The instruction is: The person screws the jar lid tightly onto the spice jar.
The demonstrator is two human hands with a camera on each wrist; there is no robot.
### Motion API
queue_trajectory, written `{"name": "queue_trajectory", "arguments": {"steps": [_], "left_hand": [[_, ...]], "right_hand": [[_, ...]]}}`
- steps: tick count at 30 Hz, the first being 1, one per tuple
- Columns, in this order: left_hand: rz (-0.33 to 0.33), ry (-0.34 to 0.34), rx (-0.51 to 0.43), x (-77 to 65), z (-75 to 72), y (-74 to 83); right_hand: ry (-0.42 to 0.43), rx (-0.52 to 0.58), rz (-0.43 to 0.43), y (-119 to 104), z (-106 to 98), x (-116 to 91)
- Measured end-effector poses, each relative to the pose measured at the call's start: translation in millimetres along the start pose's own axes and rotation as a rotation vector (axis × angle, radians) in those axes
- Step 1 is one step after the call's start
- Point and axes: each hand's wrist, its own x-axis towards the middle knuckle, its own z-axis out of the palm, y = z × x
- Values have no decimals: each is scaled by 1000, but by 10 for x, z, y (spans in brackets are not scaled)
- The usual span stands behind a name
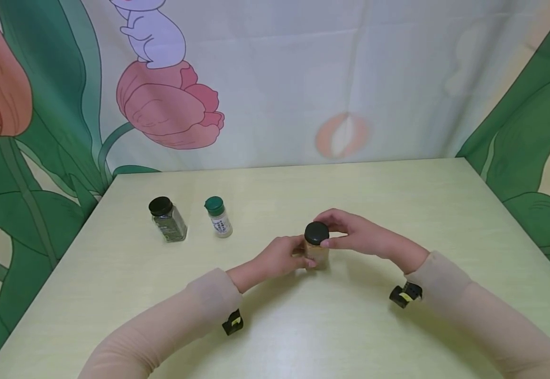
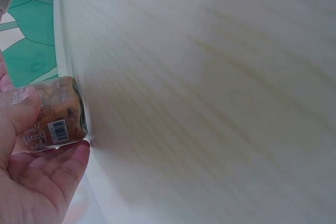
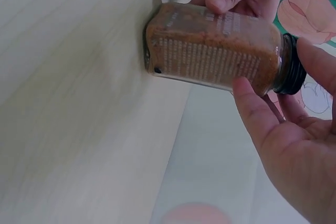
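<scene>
A square glass spice jar [image 3: 210, 45] with a black lid [image 1: 317, 232] and orange-brown seasoning inside stands upright at the table's middle, its base at the tabletop. My left hand [image 1: 281, 257] grips the lower body of the jar from the left, thumb in front, fingers around the far side. Its barcode label shows in the left wrist view. From the right, my right hand [image 1: 362, 235] holds the jar near its top, with the thumb at the lid. One fingertip touches the glass below the lid in the right wrist view.
A black-lidded jar of green herbs [image 1: 171, 223] stands at the table's back left. Beside it is a small shaker [image 1: 220, 217] with a green cap and pale contents. The pale wooden table [image 1: 275, 195] ends at a printed cloth [image 1: 275, 95] behind.
</scene>
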Motion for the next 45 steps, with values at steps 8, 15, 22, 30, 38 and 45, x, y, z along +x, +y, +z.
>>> {"name": "queue_trajectory", "arguments": {"steps": [8, 15, 22, 30, 38, 45], "left_hand": [[-2, -2, 11, 2, 0, 3], [3, 6, 14, -2, 0, 8], [-4, 10, -13, 18, 11, -6], [-8, 3, 1, 6, 6, 8], [-7, 6, 5, 9, 4, 7], [2, 8, 19, -1, -3, 16]], "right_hand": [[-125, -7, 52, -37, -142, 1], [-120, -16, 29, -53, -149, 25], [-41, -17, 20, -36, -71, 22], [22, -23, -4, -15, 5, 10], [-54, -11, 35, -35, -75, 4], [-122, 9, 47, -19, -165, 19]]}}
